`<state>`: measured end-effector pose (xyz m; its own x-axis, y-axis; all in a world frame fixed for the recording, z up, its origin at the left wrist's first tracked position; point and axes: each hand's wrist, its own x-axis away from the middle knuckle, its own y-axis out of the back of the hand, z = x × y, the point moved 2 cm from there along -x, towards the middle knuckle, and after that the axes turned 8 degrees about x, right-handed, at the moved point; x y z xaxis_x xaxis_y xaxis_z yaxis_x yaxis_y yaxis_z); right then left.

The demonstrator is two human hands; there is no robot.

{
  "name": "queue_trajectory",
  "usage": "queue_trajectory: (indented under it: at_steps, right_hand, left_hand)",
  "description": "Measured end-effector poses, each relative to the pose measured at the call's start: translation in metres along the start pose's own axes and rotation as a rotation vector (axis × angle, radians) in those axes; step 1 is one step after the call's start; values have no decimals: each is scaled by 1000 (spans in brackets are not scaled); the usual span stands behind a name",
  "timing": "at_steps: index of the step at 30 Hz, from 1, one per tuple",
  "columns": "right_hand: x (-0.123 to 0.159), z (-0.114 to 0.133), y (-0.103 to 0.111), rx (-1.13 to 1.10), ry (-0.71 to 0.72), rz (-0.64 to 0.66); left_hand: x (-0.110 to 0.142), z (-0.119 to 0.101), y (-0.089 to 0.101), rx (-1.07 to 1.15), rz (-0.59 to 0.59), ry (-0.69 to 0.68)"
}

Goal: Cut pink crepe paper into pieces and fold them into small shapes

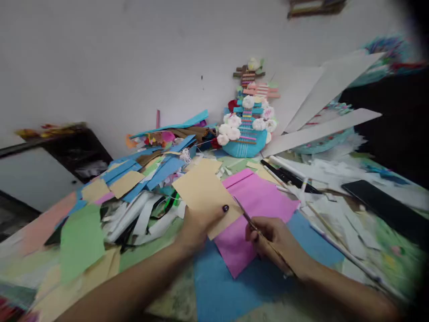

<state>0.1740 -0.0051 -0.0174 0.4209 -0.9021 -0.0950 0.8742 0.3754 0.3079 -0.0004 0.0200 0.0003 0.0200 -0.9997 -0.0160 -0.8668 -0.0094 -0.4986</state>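
My left hand [201, 223] grips a cream sheet of paper [201, 183] by its lower edge, thumb on top and the other fingers hidden beneath. In my right hand [273, 241] is a thin tool, a slim stick like a paintbrush [246, 215], dark toward its pointed end and golden lower down; blur hides its exact kind. Its tip is close to the cream sheet's right edge, and I cannot tell whether they touch. Under both lies a pink sheet [259, 199] with a folded strip at its top, over a blue sheet [217, 281].
A blue guitar-shaped craft piece [246, 143] with white paper flowers leans on the wall. Blue, green and cream paper pieces and white scraps crowd the left. A black phone [385, 205], dark pens [295, 179] and white strips [348, 223] lie on the right.
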Motion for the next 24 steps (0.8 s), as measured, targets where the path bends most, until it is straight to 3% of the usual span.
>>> queue_trajectory:
  at_steps: [9,19,24]
  right_hand:
    - [-2,-1,2,96,-43,-16]
    - [-2,10,1,104,-202,-66]
    - [-2,8,-1,117,-162,-69]
  left_hand:
    - [2,7,0,-103,157,33]
    - [9,9,-8,-33,130,114]
    - [9,9,-8,-28,141,116]
